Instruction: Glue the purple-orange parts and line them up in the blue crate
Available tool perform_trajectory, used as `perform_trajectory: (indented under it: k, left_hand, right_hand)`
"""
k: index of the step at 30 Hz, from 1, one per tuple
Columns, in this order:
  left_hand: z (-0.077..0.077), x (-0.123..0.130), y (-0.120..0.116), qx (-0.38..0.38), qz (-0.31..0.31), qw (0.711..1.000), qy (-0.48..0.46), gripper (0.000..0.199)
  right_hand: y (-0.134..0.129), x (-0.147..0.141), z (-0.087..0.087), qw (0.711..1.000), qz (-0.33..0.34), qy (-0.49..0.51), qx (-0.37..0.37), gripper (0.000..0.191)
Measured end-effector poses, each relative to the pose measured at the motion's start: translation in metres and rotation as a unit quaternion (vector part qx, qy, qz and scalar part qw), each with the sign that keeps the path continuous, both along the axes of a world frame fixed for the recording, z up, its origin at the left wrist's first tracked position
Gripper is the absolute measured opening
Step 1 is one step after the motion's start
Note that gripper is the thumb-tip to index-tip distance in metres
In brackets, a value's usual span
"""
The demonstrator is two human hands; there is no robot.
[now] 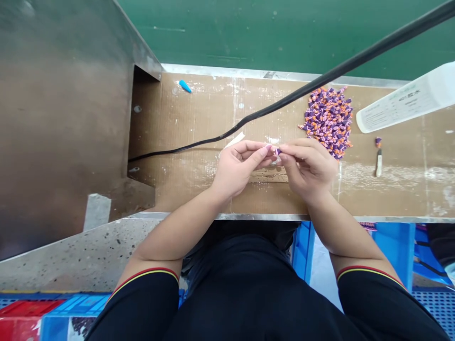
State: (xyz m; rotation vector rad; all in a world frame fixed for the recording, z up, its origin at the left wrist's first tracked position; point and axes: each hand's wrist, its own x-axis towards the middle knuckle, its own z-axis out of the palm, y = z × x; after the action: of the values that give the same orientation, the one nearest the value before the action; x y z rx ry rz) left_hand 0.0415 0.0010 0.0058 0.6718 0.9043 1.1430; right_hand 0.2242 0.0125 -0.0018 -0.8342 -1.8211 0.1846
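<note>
Over the middle of the bench, my left hand (236, 166) and my right hand (310, 166) meet fingertip to fingertip. Between them is a small purple and pink piece (277, 151), mostly covered by the fingers. Both hands pinch at it with thumb and forefinger; its exact kind is too small to make out. Right behind my right hand lies a pile of small purple, orange and pink pieces (327, 118), similar in colour. A pale strip (232, 142) lies on the cardboard, partly behind my left hand.
A black cable (249, 118) crosses above the cardboard-covered bench (192, 180) from a metal housing (71, 104) at left. A translucent bottle (405, 99) lies at right, near a small white-handled tool (378, 163). A blue cone-shaped tip (185, 86) is at the back left.
</note>
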Motion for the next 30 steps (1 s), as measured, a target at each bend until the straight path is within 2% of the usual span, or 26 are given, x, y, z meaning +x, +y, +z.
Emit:
perform_trajectory:
  k: [3,8,10,13,20,24,27,28,30]
  left_hand:
    - [-0.002,0.000,-0.003,0.027,0.013,0.999,0.024,0.052]
    - [-0.005,-0.001,-0.006,0.127,0.045,0.988,0.073,0.031]
    - [-0.006,-0.001,-0.007,0.148,0.060,0.982,0.104,0.029]
    - [-0.005,-0.001,-0.008,0.158,0.081,0.974,0.140,0.031]
    - [-0.001,0.000,-0.009,0.143,0.093,0.977,0.127,0.037]
    - [-0.004,-0.005,-0.008,0.205,0.107,0.949,0.213,0.014]
    - [-0.006,-0.006,-0.007,0.260,0.117,0.925,0.250,0.009]
    - [-0.006,-0.006,-0.007,0.260,0.114,0.930,0.233,0.010]
    - [-0.005,-0.005,-0.007,0.213,0.088,0.959,0.163,0.020]
  right_hand:
    - [0.000,-0.001,-0.001,1.000,0.006,0.000,0.000,0.016]
    - [-0.003,-0.003,0.000,0.999,0.024,0.004,-0.027,0.015]
    - [-0.004,-0.004,0.001,0.999,0.025,0.011,-0.036,0.013]
    - [-0.005,-0.003,0.002,0.999,0.016,-0.001,-0.038,0.009]
    - [-0.007,-0.005,0.002,0.996,0.041,0.027,-0.070,0.008]
    - [-0.009,-0.008,0.003,0.986,0.069,0.086,-0.123,0.013]
    - [-0.011,-0.009,0.002,0.971,0.090,0.141,-0.169,0.012]
    - [-0.012,-0.010,0.001,0.967,0.090,0.152,-0.184,0.014]
    - [-0.013,-0.011,-0.001,0.963,0.078,0.159,-0.205,0.020]
